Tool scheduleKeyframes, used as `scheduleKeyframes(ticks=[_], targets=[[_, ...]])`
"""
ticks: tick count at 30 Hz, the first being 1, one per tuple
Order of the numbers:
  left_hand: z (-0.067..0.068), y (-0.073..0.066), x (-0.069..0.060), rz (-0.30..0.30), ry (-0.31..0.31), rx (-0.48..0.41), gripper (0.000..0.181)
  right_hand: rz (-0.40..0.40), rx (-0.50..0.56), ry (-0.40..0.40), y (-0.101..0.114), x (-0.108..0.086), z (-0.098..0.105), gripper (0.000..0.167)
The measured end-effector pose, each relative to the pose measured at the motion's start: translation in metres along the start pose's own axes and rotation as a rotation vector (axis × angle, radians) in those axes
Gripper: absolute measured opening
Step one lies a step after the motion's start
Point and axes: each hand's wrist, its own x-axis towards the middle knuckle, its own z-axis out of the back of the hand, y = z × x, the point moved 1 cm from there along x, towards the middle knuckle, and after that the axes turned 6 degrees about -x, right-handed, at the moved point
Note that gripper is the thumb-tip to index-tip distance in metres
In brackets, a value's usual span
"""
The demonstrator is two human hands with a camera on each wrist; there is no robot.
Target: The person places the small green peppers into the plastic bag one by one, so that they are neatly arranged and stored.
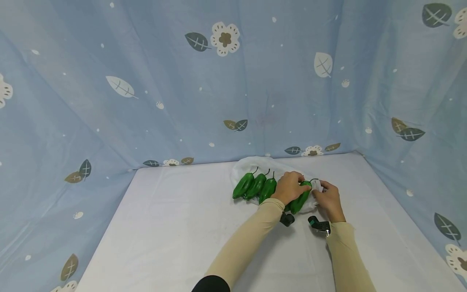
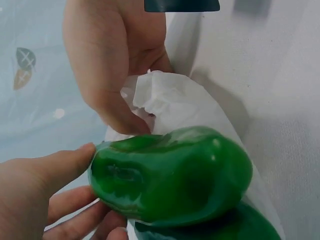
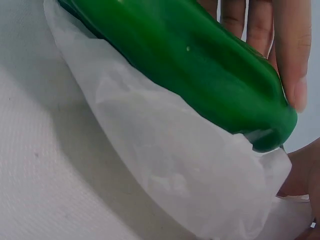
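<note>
Several green peppers (image 1: 257,185) lie side by side on a thin white plastic bag (image 1: 251,161), stems pointing away from me. My left hand (image 1: 289,187) holds the stem end of the rightmost pepper (image 1: 300,200), thumb on one side and fingers on the other in the left wrist view. At the bag's right end, my right hand (image 1: 331,201) pinches the crumpled white film (image 3: 165,160) between thumb and fingers. The right hand's thumb (image 2: 117,115) comes close beside the pepper. Part of the pepper row is hidden under my left hand and forearm.
A white cloth (image 1: 175,227) covers the table. Behind it and on both sides hangs a blue curtain (image 1: 175,101) with leaf and flower prints. Dark wrist devices (image 1: 319,224) sit under both wrists, low over the cloth.
</note>
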Motion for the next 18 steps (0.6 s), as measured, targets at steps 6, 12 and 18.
scheduleKeyframes(ticks=[6,12,18], targets=[[0.007,0.006,-0.003,-0.017,-0.011,-0.038,0.038,-0.004,0.002,0.029,0.001,-0.001,0.002,0.056],[0.032,0.008,-0.010,-0.046,-0.034,-0.085,0.034,-0.008,0.003,0.047,0.002,-0.003,0.002,0.058],[0.060,0.014,-0.022,-0.094,-0.108,-0.134,0.028,-0.013,0.005,0.067,0.002,-0.002,0.003,0.058]])
